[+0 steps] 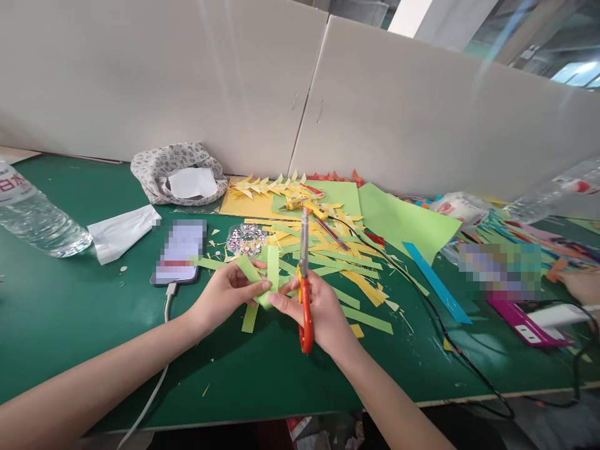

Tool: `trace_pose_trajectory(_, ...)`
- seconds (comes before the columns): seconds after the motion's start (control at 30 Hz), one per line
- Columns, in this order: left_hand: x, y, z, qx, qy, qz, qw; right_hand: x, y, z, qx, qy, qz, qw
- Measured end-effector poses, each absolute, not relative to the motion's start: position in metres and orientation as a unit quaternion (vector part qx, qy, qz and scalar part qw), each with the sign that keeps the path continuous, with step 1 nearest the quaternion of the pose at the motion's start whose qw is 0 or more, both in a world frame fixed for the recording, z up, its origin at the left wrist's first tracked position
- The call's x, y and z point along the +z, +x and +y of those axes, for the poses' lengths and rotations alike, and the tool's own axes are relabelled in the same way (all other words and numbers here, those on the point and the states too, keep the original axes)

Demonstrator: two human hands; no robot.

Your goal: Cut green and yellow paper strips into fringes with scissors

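Note:
My left hand (220,297) is closed on a light green paper strip (272,269), folded so that its ends point different ways. The fingertips of my right hand (325,312) meet the fold from the other side. Orange-handled scissors (305,315) are also in my right hand, blades pointing away from me. Beyond my hands, green and yellow strips (370,319) lie loosely piled. A yellow glue gun (304,205) rests behind them, near a clear dish of small shiny gems (247,239).
A phone (180,253) on a white cable and a water bottle (42,209) stand left; a patterned cloth pouch (180,172) is behind. Green sheets (407,215), a blue strip (435,281) and a black cord (435,312) lie right. Another person's hand (581,284) shows at far right.

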State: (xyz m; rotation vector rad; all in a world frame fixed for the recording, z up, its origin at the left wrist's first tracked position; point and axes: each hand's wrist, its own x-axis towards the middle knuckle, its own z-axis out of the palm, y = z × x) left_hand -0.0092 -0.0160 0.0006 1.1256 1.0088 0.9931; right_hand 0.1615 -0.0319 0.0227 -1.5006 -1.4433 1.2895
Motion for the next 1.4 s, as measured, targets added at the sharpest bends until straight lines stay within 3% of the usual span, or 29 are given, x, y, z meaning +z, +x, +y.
trace_pose_trajectory(0.37,0.008,-0.017,-0.014,0.480,0.518,0.473,0.526,0.022,0.162,-0.031,0.516,-0.566,-0.521,0.377)
trace_pose_trajectory(0.53,0.005,-0.017,-0.016,0.464,0.557,0.416,0.549,0.023,0.163,-0.029,0.563,-0.535,-0.482,0.405)
trace_pose_trajectory(0.8,0.013,-0.011,-0.019,0.436,0.479,0.423,0.633,0.022,0.159,-0.031,0.528,-0.546,-0.528,0.380)
trace_pose_trajectory(1.4,0.010,-0.018,-0.012,0.498,0.450,0.461,0.581,0.017,0.155,-0.032,0.518,-0.552,-0.559,0.338)
